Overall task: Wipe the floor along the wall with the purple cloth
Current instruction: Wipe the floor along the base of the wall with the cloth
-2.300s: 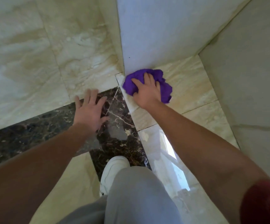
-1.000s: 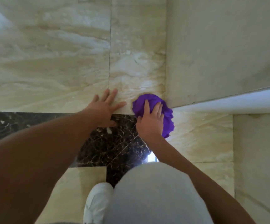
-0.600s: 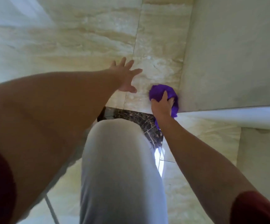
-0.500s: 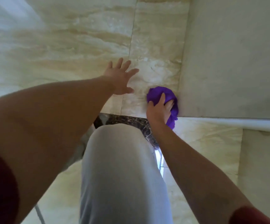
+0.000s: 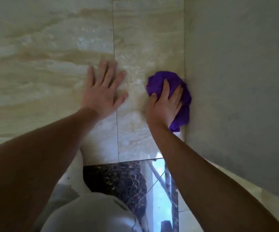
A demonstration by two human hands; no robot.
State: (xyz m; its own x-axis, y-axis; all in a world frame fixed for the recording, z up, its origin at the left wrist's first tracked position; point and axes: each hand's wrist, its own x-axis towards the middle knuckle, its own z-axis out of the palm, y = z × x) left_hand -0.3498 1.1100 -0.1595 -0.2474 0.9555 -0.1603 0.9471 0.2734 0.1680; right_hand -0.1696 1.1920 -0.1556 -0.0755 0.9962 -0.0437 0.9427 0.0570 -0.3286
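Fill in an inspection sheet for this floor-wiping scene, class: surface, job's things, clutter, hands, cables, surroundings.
Surface: glossy beige marble floor, with a dark marble strip nearer the person.
Job's things: purple cloth, bunched, on the floor against the wall.
Clutter: nothing seen.
Hands: right hand presses on the cloth; left hand is spread flat on the floor, empty.
Cables: nothing seen.
Surroundings: grey trouser knee; a bright reflection on the floor.

Indoor room, apparently residential: polished beige marble-pattern floor tiles [image 5: 51,67] with thin grout lines, a dark brown marble inlay strip [image 5: 118,180], and a plain grey wall [image 5: 239,81].
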